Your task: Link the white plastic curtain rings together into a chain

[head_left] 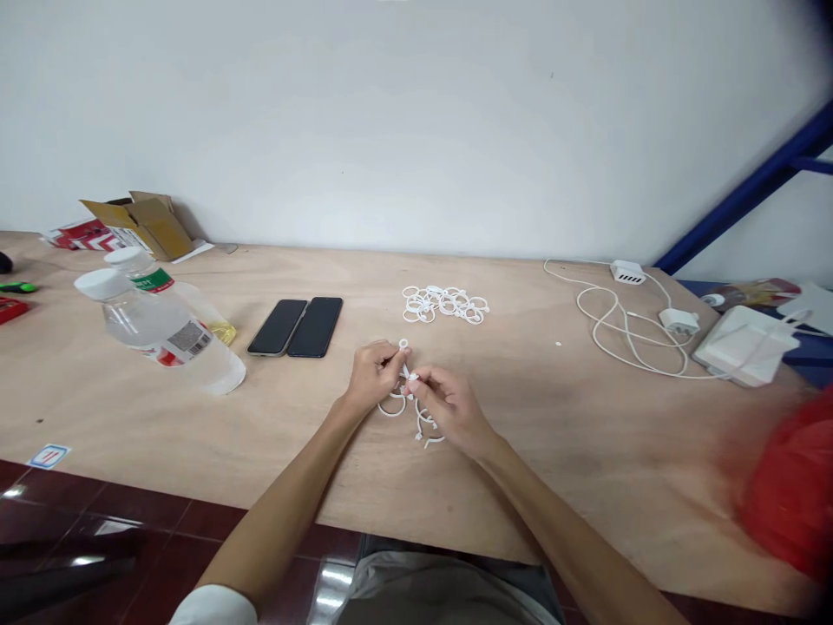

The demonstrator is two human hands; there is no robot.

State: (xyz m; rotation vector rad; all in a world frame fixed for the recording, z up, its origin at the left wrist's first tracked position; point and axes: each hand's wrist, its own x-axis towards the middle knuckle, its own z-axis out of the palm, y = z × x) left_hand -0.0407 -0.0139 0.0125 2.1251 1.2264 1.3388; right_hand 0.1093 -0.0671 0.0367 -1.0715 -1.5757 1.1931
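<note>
My left hand point(376, 377) is closed in a pinch on a white plastic ring piece point(403, 345), whose small round eyelet sticks up above the fingertips. Close beside it, my right hand point(454, 408) pinches a small white part point(413, 378) at the lower end of what seems to be the same piece. The fingers hide most of its shape. Below both hands lie several loose white rings point(391, 411), some partly covered by my right hand. Farther back on the table is a pile of similar white rings point(444, 304) with small eyelets.
Two phones point(316, 327) lie left of my hands, near two tilted-looking water bottles point(188, 347). An opened cardboard box point(160, 226) stands by the wall. On the right are a white cable point(625, 334), chargers point(742, 347) and a blurred red object point(794, 486) at the wooden table's point(553, 486) edge.
</note>
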